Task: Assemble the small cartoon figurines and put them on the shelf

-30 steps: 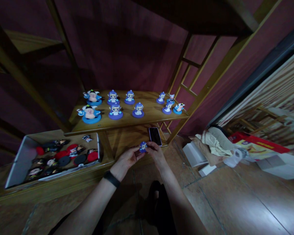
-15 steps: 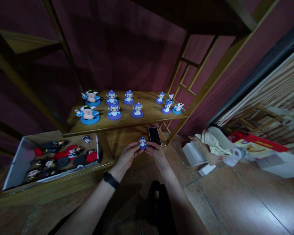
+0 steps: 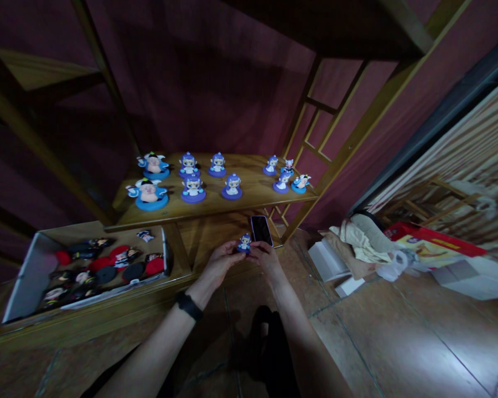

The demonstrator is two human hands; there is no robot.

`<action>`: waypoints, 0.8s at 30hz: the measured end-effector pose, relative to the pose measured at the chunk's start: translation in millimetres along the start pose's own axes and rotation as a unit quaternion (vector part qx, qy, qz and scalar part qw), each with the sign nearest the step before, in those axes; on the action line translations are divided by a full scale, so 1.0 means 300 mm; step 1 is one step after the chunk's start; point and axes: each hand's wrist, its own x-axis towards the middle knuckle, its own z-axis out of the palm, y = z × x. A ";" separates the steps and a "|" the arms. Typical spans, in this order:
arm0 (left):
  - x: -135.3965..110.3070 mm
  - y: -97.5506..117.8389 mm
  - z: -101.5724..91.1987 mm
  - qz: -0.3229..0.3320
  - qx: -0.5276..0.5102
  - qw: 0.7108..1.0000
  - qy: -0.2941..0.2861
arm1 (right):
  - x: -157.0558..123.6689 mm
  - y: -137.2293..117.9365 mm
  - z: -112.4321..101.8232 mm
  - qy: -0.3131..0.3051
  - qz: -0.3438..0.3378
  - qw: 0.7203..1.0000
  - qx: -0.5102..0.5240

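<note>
A small blue figurine (image 3: 244, 242) is held between both hands just in front of the lower wooden shelf. My left hand (image 3: 221, 262), with a black band on the wrist, pinches it from the left. My right hand (image 3: 266, 258) pinches it from the right. A black phone (image 3: 261, 230) lies on the lower shelf just beyond the figurine. Several blue figurines (image 3: 193, 187) stand in rows on the upper wooden shelf (image 3: 216, 205).
A white box (image 3: 29, 276) of red and black figurines sits on the lower shelf at left. White boxes (image 3: 327, 260), cloth (image 3: 363, 236) and a red-and-yellow carton (image 3: 434, 246) lie on the tiled floor at right. A dark red wall stands behind the shelves.
The figurine has shifted slightly between my hands, lifting a little and then tilting right toward the phone. Both hands have stayed on it in nearly the same place.
</note>
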 end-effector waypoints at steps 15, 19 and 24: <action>0.044 -0.042 0.004 0.043 0.068 0.994 0.067 | 0.027 0.022 -0.001 -0.019 -0.069 0.987 -0.147; 0.042 -0.050 0.003 0.043 0.064 0.995 0.067 | 0.047 0.043 -0.025 -0.040 -0.080 0.981 -0.173; 0.039 -0.068 0.001 0.043 0.061 0.994 0.081 | 0.059 0.056 -0.051 -0.062 -0.086 0.977 -0.188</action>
